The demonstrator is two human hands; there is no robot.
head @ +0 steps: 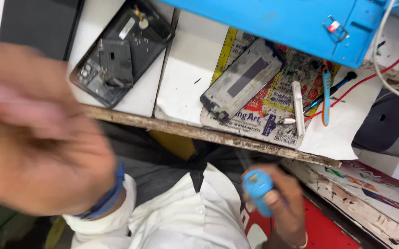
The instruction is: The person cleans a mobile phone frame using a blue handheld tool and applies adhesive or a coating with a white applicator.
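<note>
The right hand (280, 203) grips a small blue tool (258, 190), long axis pointing up-left; left hand (38, 133) too blurred to tell.

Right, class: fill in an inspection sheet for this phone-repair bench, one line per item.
Surface: white bench, worn front edge.
Job's things: small blue tool in right hand; opened phone and screen panel on bench.
Clutter: printed sheet, white stick, blue-orange tool, blue box.
Grippers: left hand blurred, close to camera; right hand closed on blue tool.
Cables: red wire, white cable.
Surroundings: dark device, red floor.
</note>
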